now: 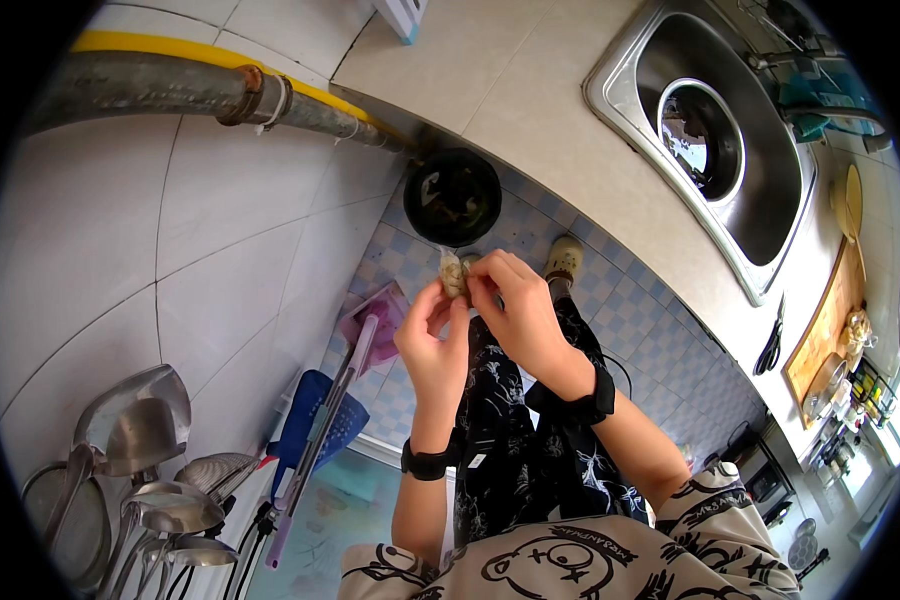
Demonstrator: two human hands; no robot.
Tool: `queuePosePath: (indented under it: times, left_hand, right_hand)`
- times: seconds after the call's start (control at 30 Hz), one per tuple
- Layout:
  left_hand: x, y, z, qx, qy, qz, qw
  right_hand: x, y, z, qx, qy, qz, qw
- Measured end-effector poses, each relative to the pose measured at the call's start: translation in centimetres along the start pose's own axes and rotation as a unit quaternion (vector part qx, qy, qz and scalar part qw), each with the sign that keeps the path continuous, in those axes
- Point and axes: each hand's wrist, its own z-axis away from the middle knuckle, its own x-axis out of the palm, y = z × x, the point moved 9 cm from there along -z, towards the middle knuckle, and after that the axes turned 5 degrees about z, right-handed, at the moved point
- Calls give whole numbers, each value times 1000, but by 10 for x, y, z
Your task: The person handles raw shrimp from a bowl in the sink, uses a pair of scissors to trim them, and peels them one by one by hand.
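Observation:
Between my hands, in the middle of the view, is a small clear plastic bag (452, 274) with pale yellowish contents. My left hand (439, 322) pinches its lower end between thumb and fingertips. The fingertips of my right hand (511, 300) close on the bag's right side. Just beyond the bag, on the floor, stands a round black bin (452, 197) with a dark lining; what lies inside is hard to make out. Both wrists wear black bands.
To the right runs a beige counter (540, 97) with a steel sink (765, 217) holding a metal basin (736, 142), black scissors (771, 346) and a wooden cutting board (832, 322). A purple-handled broom (322, 420) and dustpan (379, 322) stand left. Steel ladles (172, 506) hang lower left.

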Motion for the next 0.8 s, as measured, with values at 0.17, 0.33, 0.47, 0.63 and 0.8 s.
queuePosePath:
  times: [0.17, 0.33, 0.47, 0.63, 0.8]
  left_hand:
    - [3, -2, -5, -11, -13, 54, 998]
    - [-1, -13, -6, -28, -19, 63, 997]
    - [-2, -19, -9, -48, -41, 90, 994]
    - [-2, -29, -10, -79, -55, 140, 985]
    - [-3, -39, -8, -121, -59, 231, 964]
  right_hand:
    - [1, 2, 0, 6, -6, 11, 1000]
    - [3, 7, 2, 28, -7, -48, 998]
    - [3, 17, 1, 64, -3, -98, 993]
    - [12, 37, 4, 151, -21, -196, 969]
    - [24, 49, 8, 225, -74, -279, 931]
